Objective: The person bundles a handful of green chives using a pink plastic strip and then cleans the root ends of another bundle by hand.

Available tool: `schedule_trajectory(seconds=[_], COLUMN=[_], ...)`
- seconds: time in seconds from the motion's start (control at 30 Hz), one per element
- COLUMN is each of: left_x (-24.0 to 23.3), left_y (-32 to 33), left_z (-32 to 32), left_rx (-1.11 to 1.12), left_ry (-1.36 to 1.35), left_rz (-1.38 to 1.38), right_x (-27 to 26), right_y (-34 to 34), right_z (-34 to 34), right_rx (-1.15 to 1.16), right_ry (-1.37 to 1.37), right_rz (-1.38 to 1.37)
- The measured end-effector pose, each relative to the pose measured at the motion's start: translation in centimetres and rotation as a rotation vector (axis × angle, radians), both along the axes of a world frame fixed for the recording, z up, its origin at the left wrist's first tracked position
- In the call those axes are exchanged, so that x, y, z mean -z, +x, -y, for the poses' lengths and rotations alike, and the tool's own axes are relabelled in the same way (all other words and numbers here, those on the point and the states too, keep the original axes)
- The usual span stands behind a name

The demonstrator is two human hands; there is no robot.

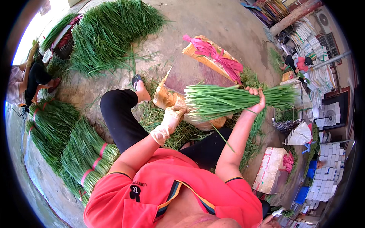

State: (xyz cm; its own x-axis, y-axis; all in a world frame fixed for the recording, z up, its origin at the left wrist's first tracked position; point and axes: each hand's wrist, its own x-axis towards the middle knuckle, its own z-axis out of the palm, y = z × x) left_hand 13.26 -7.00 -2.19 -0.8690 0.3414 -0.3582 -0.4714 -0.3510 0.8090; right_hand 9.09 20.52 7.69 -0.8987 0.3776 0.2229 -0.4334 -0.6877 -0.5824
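My right hand [258, 99], bare, grips a thick bunch of green garlic chives [219, 99], held sideways with the pale cut ends to the left. In a whitish glove, my left hand [172, 118] has its fingertips pinched together at the lower edge of those pale ends; whether a stalk is between them I cannot tell. Below the bunch stands a low work block wrapped in tan tape [168, 97], partly hidden by the chives and my hands. Pink ties [216, 57] lie along its far padded edge.
A large heap of loose chives [114, 34] lies at the upper left, tied bundles [88, 156] at the lower left. Trimmings [182, 139] cover the floor around my legs. A taped carton [269, 169] stands at right. Co-workers [32, 77] sit at far left, upper right and lower right.
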Motion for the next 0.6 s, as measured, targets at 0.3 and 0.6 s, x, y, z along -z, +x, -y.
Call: schedule_trajectory(seconds=[0.3,0.6], left_x=[-1.6,1.0], left_y=[0.9,-0.7], left_z=[2.2,-2.2], left_rx=[0.033,-0.038], left_ry=[0.045,0.096], left_rz=[-0.056,-0.139], right_x=[-0.8,-0.7], right_y=[0.5,-0.4], right_z=[0.0,4.4], right_rx=[0.064,-0.049], right_ry=[0.066,0.086], right_rz=[-0.032,-0.034])
